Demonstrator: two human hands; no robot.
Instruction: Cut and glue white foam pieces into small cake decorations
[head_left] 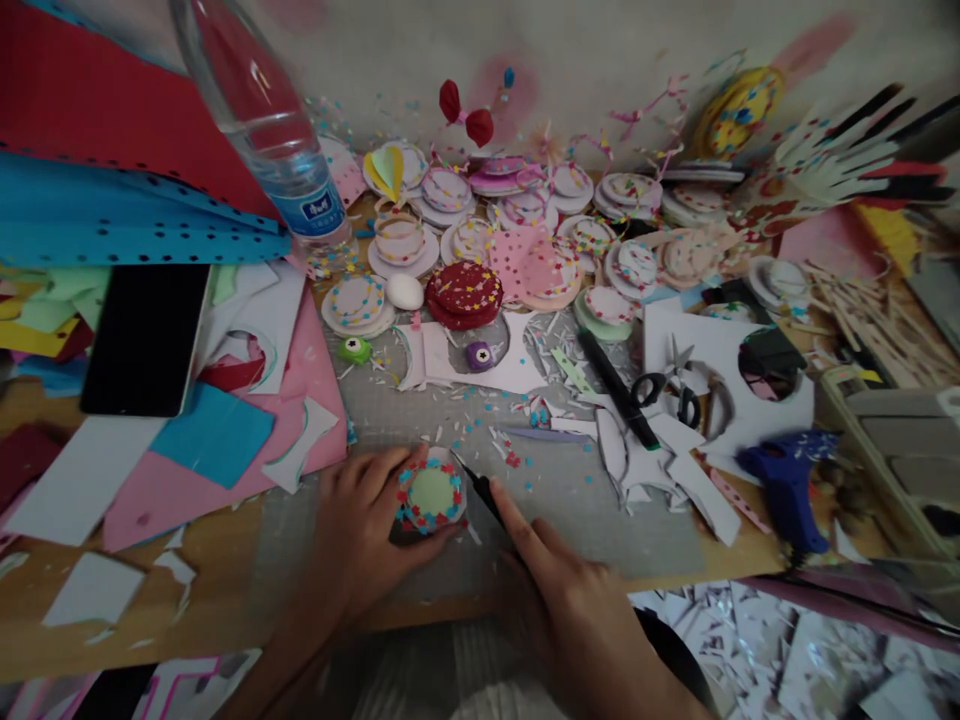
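Observation:
My left hand (367, 510) is closed around the left side of a small round foam or paper piece (433, 490). That piece has a pale green middle ringed by red and blue stars, and it rests on the grey cutting mat (600, 540). In my right hand (559, 590) is a craft knife (484, 490) with a black handle, the index finger stretched along it. The thin blade points at the piece's upper right rim; whether it touches cannot be made out. Loose red and blue stars and white scraps lie just beyond both hands.
Decorated round pieces (465, 295) crowd the back, beside a tall water bottle (300, 180). A phone (146, 340) lies on paper sheets at left. Scissors (667, 390), a black marker (619, 390) and a blue glue gun (791, 490) are at right, among white offcuts.

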